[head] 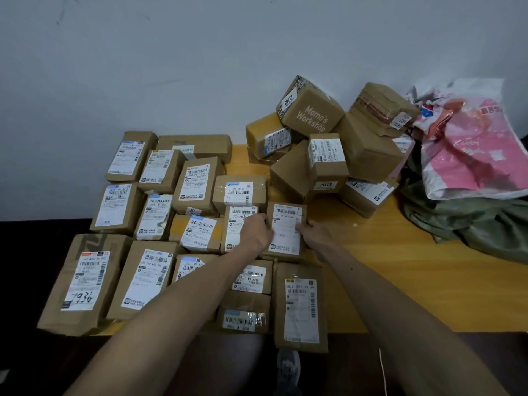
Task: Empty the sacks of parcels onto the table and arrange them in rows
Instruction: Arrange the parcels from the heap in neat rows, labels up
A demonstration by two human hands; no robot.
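Several brown cardboard parcels with white labels lie flat in rows [120,210] across the left half of the wooden table [385,275]. Both hands hold one small labelled parcel [285,228] at the right end of the middle row: my left hand [255,232] grips its left edge and my right hand [314,231] its right edge. The parcel rests on the table. Behind it, against the wall, a loose heap of boxes [328,144] is piled up, topped by one printed "Momo's Workshop" [311,110].
A pink and white plastic sack [468,144] and a crumpled green sack [463,221] lie at the table's right end. One long parcel [301,307] overhangs the front edge. A bare stretch of tabletop lies right of the rows. A shoe [288,370] shows below.
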